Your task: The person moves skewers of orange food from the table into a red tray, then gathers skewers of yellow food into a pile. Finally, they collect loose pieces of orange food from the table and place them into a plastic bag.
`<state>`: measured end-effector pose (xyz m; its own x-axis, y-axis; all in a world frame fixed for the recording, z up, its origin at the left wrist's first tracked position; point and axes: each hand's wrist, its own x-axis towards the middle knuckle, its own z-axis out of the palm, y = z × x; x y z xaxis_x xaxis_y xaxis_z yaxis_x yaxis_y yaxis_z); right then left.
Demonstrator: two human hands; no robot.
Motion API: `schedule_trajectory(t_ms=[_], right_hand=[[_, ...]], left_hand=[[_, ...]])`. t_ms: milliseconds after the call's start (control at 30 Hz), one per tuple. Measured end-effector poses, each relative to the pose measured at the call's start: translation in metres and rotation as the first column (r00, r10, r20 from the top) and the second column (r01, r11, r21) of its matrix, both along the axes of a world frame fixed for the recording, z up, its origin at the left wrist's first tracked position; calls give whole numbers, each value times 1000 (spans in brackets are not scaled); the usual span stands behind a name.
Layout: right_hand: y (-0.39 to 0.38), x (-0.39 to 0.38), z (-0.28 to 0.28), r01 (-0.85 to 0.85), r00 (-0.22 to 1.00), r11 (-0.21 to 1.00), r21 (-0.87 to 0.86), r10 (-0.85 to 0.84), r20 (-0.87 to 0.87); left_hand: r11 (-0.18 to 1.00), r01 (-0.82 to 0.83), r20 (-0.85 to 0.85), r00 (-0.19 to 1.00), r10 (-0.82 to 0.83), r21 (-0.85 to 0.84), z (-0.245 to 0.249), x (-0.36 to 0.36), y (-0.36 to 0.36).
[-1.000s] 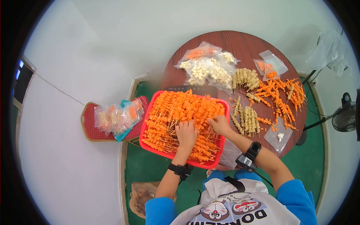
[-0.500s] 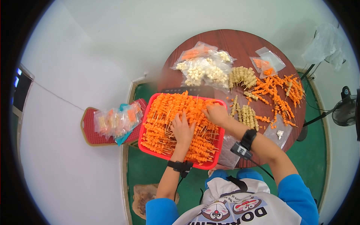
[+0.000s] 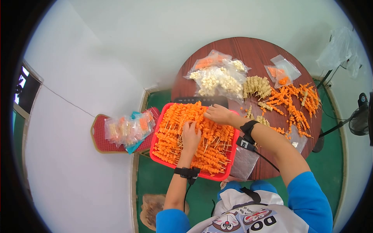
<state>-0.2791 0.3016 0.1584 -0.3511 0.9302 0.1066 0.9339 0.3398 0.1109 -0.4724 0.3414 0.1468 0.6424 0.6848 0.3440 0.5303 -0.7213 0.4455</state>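
Observation:
A red plastic basket (image 3: pixel 154 154) is heaped with skewers of orange pieces (image 3: pixel 171 134), laid in rows with their pale sticks showing. My left hand (image 3: pixel 191 138) reaches over the middle of the heap, its fingers drawn together on a skewer. At the upper right of the basket my right hand (image 3: pixel 218 114) is closed, fingertips down among the skewers. The exact spot each hand grips is partly hidden by the fingers.
A round brown table (image 3: pixel 241 44) carries bags of pale pieces (image 3: pixel 213 81), pale skewers (image 3: pixel 256 86), loose orange skewers (image 3: pixel 289 103) and a black panel (image 3: pixel 200 100). Left is a red chair (image 3: pixel 101 134) with filled bags. A fan (image 3: pixel 359 122) stands right; a wooden stump (image 3: pixel 151 209) is below.
My left hand's spread fingers have drawn together over the skewers. My right hand has shifted slightly left relative to the basket. The whole view has moved a little.

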Motion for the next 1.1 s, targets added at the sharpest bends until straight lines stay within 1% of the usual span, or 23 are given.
schedule_trajectory(t_ms=[33, 67, 100, 167, 200, 267, 300, 367, 400, 433, 500, 567, 600, 667, 733, 767, 833, 933, 1000, 1033, 1067, 1100], right_hand=[[-1, 3, -3, -67, 998, 995, 73, 66, 18], [-1, 5, -7, -133, 991, 981, 143, 128, 40], [1, 5, -9, -129, 991, 980, 149, 124, 42], [3, 7, -14, -235, 971, 960, 151, 225, 86], [2, 7, -12, -233, 971, 960, 153, 222, 86], [-2, 8, -6, -339, 939, 926, 168, 321, 126], [-3, 5, -4, -336, 940, 926, 170, 318, 126], [-4, -5, 0, -424, 905, 899, 111, 415, 93], [-2, -9, -4, -439, 897, 893, 99, 431, 98], [-2, -9, -8, -435, 899, 895, 100, 426, 97], [-2, -11, -13, -512, 858, 852, 104, 503, 106], [-3, -11, -15, -519, 854, 848, 110, 507, 119], [-3, -11, -16, -525, 850, 843, 116, 510, 134], [-6, -12, -18, -525, 850, 842, 125, 512, 125], [-6, -14, -16, -527, 849, 839, 134, 515, 116], [-5, -15, -16, -539, 840, 836, 106, 523, 144], [-6, -15, -14, -552, 827, 830, 78, 534, 173], [-13, -8, -8, -520, 853, 847, 111, 507, 124], [-17, -2, 1, -447, 890, 871, 203, 455, 9], [-20, 1, 6, -452, 888, 870, 199, 459, 9], [-23, 4, 11, -280, 915, 918, 280, 344, -213], [-27, 5, 17, -85, 872, 945, 315, 223, -436]], left_hand=[[1000, 20, -8, 1000, -20, -14, 0, 0, -1], [1000, 22, -35, 999, -22, 8, 0, 1, -2], [1000, 26, -34, 999, -25, 14, 1, 1, -2], [999, 42, -81, 996, -43, -11, 4, 1, -3], [999, 44, -81, 996, -45, -10, 2, 1, -3], [999, 18, -42, 999, -20, -43, -3, 0, -1], [999, 22, -43, 999, -23, -41, -2, -1, -2], [992, 16, 56, 998, -9, -128, 1, -1, -3], [992, 22, 54, 998, -16, -125, 3, 0, -2], [987, 10, 75, 997, 2, -158, 5, -1, -1], [981, -4, 92, 996, 22, -193, 6, -4, -1], [987, 36, 91, 996, -23, -153, 8, -6, 0], [988, 33, 90, 996, -19, -152, 9, -6, 0], [977, 56, 137, 990, -28, -204, 11, -8, 1], [984, 29, 141, 990, -5, -175, 4, -9, 5], [989, 7, 146, 989, 15, -148, 0, -9, 7], [986, -14, 164, 986, 41, -167, -1, -10, 7], [977, -35, 192, 979, 76, -211, 4, -13, 5], [970, -42, 203, 975, 92, -240, 6, -14, 1], [959, -44, 260, 958, 120, -280, 5, -14, -1], [947, -43, 314, 938, 149, -319, 5, -14, -2], [945, -46, 312, 938, 152, -324, 8, -15, -5]])
